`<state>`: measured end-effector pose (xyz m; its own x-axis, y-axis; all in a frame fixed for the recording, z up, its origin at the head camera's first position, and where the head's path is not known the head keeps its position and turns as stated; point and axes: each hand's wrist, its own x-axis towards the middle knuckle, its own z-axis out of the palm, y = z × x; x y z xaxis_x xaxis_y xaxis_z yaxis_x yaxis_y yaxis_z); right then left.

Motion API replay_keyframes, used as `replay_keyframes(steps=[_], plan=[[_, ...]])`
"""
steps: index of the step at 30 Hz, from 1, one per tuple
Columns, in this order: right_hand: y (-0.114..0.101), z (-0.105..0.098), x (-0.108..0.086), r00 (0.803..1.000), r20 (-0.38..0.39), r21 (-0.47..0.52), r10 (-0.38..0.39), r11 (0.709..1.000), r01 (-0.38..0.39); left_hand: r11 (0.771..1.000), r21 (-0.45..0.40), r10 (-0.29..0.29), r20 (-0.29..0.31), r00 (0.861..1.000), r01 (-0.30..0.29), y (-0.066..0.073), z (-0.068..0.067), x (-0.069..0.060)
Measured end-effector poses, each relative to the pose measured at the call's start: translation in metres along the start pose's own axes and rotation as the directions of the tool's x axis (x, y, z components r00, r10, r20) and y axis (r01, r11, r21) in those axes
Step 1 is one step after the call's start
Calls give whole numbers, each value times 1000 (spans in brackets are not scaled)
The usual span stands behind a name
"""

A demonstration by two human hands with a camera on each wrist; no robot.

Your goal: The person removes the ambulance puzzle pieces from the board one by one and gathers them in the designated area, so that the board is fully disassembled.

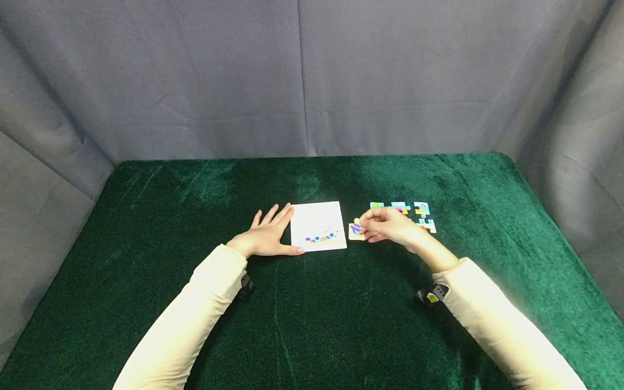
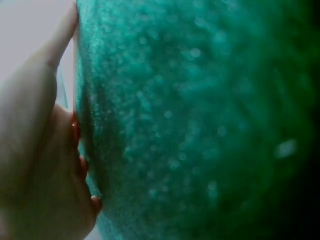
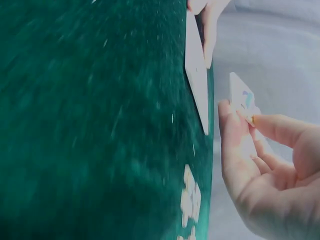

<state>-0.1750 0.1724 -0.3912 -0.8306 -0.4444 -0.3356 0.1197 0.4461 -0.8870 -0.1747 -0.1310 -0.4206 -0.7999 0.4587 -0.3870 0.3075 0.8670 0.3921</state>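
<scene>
A white puzzle board (image 1: 316, 216) lies flat in the middle of the table, with a small blue and purple picture along its near edge. My left hand (image 1: 265, 237) is spread at the board's left side, its index finger and thumb touching the edge. Just off the board's right side, my right hand (image 1: 392, 226) pinches a jigsaw piece (image 1: 355, 231) with a purple mark. In the right wrist view, that jigsaw piece (image 3: 239, 92) is held up off the cloth between thumb and fingers. The left wrist view shows only part of my left hand (image 2: 30, 135).
Several loose jigsaw pieces (image 1: 421, 208) lie to the right of the board, some of them partly hidden behind my right hand. Dark green plush cloth (image 1: 312, 319) covers the table. Grey curtains (image 1: 219, 81) hang behind it and at both sides.
</scene>
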Motion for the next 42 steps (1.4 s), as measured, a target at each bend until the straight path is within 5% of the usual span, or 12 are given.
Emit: replay_keyframes(steps=[12, 42], plan=[[18, -27, -28, 999, -19, 45, 28, 999, -27, 999, 29, 28, -100, 995, -25, 5, -1, -1], [41, -34, -33, 997, 50, 76, 60, 995, -64, 1000, -6, 20, -55, 998, -20, 3, -2, -2]])
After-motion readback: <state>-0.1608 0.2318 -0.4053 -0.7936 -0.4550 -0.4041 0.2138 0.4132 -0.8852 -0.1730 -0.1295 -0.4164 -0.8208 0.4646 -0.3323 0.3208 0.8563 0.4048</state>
